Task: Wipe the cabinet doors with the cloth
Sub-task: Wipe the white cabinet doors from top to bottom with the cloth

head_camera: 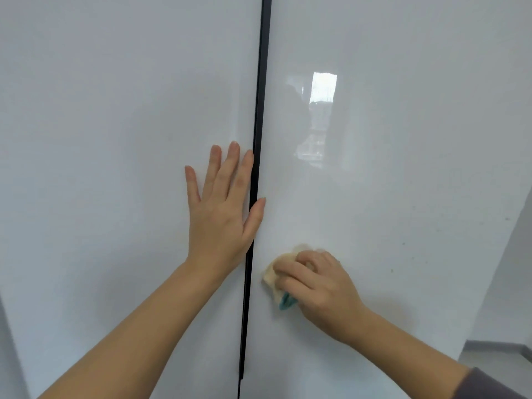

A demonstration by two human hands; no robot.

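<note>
- Our left hand (221, 214) lies flat on the left door (115, 168), fingers spread and holding nothing, thumb reaching over the dark gap (253, 197). We reckon it braces the door so nothing swings while we rub.
- Our right hand (319, 286) is curled round the cloth (273, 276), fingers closed on it, pressing it against the right door (403, 168) just beside the gap, low down.
- The cloth looks cream with a teal corner poking out below; it's blurred, so probably mid-stroke.
- Small dark specks (403, 243) dot the right door out to the right, well apart from the cloth. Those likely need a pass next.
- The window reflection (322, 90) shows the gloss; smears would show.
</note>
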